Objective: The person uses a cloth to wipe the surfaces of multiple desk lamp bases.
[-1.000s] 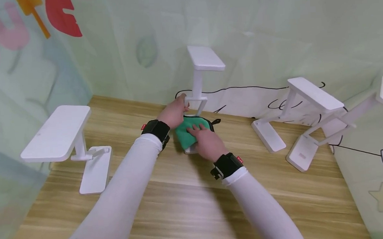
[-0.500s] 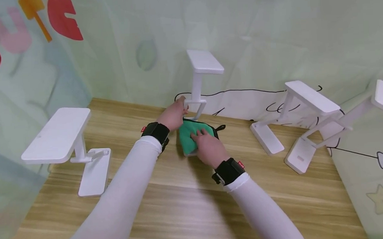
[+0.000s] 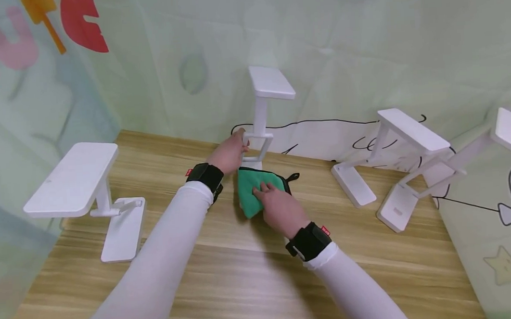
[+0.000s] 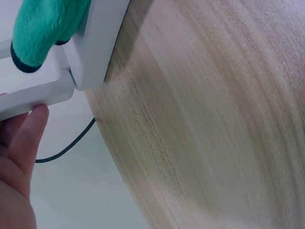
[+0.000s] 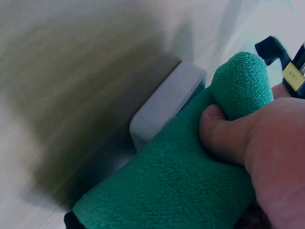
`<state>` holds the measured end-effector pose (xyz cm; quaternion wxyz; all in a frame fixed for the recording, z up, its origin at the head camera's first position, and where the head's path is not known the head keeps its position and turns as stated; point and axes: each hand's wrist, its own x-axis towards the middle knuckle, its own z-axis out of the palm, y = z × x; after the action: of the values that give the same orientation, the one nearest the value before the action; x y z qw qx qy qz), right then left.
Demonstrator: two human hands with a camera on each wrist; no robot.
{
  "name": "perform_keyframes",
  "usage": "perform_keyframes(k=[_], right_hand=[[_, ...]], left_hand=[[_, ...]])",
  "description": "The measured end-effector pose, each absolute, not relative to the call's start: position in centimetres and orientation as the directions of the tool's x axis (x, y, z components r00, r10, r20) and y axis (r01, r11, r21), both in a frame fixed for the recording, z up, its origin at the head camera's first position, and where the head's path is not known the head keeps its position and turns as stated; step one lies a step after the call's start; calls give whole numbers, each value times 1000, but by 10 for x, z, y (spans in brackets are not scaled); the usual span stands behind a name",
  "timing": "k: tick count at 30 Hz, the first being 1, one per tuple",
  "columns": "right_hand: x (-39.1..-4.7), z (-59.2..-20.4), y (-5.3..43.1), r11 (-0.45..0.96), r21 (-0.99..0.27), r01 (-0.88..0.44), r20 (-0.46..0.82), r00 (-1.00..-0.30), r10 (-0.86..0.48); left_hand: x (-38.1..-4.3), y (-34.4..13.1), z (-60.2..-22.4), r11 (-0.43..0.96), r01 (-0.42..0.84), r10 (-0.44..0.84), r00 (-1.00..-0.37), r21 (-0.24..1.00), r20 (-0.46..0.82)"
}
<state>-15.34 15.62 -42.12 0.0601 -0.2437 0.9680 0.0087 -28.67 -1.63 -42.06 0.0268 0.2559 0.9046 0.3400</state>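
A white folding stand stands against the back wall, its small plate raised on a hinged arm. My left hand grips the stand's lower arm from the left; in the left wrist view a fingertip presses the white bar near its hinge. A green fleecy cloth with black edging and a black loop lies over the front of the stand's base. With thumb and fingers, my right hand pinches the cloth, bunching it, as the right wrist view shows. Part of the base is hidden beneath the cloth.
Another white stand is on the left of the wooden table. Two more, a nearer one and one behind it, stand at the right. Printed fabric walls enclose the table's back and sides.
The cloth has slid toward me along the stand's base, uncovering the base's rear part. My right hand has moved nearer with it, while the left keeps its hold on the stand's arm.
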Motion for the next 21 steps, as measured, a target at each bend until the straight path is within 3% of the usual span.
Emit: perform_keyframes(k=[7, 21], right_hand=[[-137, -420, 151, 869, 23, -494, -113, -865, -488], [-118, -425, 136, 798, 69, -598, -45, -801, -596]], left_hand=[[-289, -17, -424, 640, 500, 495, -849, 584, 185], [-286, -16, -418, 675, 492, 505, -851, 550, 140]])
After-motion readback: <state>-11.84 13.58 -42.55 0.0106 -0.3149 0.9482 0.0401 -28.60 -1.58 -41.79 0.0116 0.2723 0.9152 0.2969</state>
